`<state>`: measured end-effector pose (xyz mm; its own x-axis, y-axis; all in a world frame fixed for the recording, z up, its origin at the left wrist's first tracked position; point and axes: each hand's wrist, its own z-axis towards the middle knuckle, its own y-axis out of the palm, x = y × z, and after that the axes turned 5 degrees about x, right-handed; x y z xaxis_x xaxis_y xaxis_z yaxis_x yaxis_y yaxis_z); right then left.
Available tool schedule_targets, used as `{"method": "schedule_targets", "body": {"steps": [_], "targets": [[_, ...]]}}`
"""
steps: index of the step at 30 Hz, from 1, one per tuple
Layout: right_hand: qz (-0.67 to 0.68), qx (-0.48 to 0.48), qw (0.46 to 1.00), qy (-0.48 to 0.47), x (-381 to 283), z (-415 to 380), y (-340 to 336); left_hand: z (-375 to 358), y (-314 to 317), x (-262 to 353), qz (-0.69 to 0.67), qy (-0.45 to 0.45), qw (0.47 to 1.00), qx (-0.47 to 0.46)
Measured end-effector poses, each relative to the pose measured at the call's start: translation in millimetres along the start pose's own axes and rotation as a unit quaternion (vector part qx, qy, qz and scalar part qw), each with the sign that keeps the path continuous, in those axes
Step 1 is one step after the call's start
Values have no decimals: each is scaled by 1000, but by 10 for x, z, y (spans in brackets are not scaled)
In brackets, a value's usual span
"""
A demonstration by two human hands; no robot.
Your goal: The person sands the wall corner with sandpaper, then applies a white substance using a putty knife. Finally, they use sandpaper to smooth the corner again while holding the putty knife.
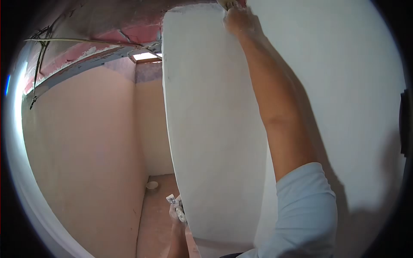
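My right hand (239,20) reaches up to the top of the white wall panel (211,107), fingers closed. A small tan piece of whatever it grips shows at the frame's upper edge; its kind is cut off from view. Low down, beside the panel's left edge, my left hand (175,211) is closed around a short tool smeared with white (171,198). The tool's pale end sticks up above the fingers, and its exact kind is too small to tell. White dust or paste coats both hands.
Left of the panel, a pinkish wall (86,142) runs back to a corner. A white bowl (152,185) sits on the reddish floor (157,215). Cables (86,40) hang under the peeling ceiling. A dark object (404,122) is on the right wall.
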<state>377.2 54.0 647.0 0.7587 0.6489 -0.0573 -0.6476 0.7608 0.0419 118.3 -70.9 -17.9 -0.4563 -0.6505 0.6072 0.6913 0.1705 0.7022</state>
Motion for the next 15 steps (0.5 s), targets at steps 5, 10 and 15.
{"method": "schedule_targets", "body": {"steps": [5, 10, 15], "targets": [[-108, 65, 991, -39, 196, -532, 182, 133, -82, -30, -17, 28, 999, -7], [-11, -66, 997, 22, 261, 199, 145, 217, -307, -118, -12, 17, 999, -40], [-141, 96, 983, -67, 199, -384, 30, 145, -17, 66, 3, 40, 997, -64]]}}
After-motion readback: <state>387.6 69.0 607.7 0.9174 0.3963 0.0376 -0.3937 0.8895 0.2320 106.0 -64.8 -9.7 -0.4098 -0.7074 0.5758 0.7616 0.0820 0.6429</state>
